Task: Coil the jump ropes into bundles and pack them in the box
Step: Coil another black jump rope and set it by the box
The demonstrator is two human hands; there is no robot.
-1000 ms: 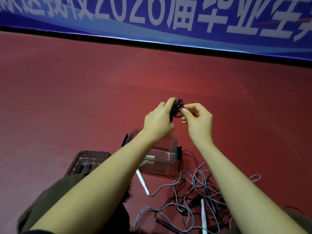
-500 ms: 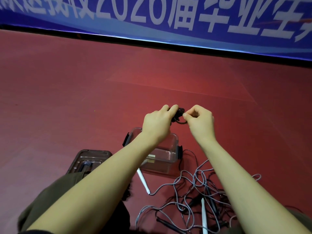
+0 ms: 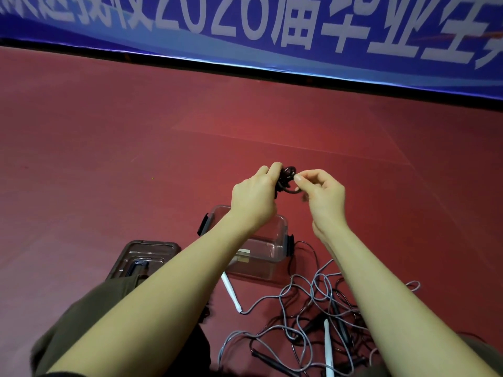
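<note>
A small bundle of black jump rope (image 3: 286, 177) is held in the air between both hands, above the box. My left hand (image 3: 254, 195) grips the bundle from the left. My right hand (image 3: 321, 193) pinches a loop of the rope at its right side. Below them a clear plastic box (image 3: 268, 253) with dark side clips stands open on the red floor. Loose grey and black jump ropes (image 3: 307, 317) with white handles (image 3: 328, 346) and black handles lie tangled on the floor in front of the box, to the right.
The box's dark lid (image 3: 144, 258) lies on the floor left of the box. My knee in olive trousers (image 3: 89, 330) fills the lower left. A blue banner (image 3: 272, 31) runs along the far edge of the red floor (image 3: 109, 159).
Both hands lowered a little with the black bundle, then stayed close together. My right hand shifted its pinch to a loop at the bundle's lower right. The floor ropes have not moved.
</note>
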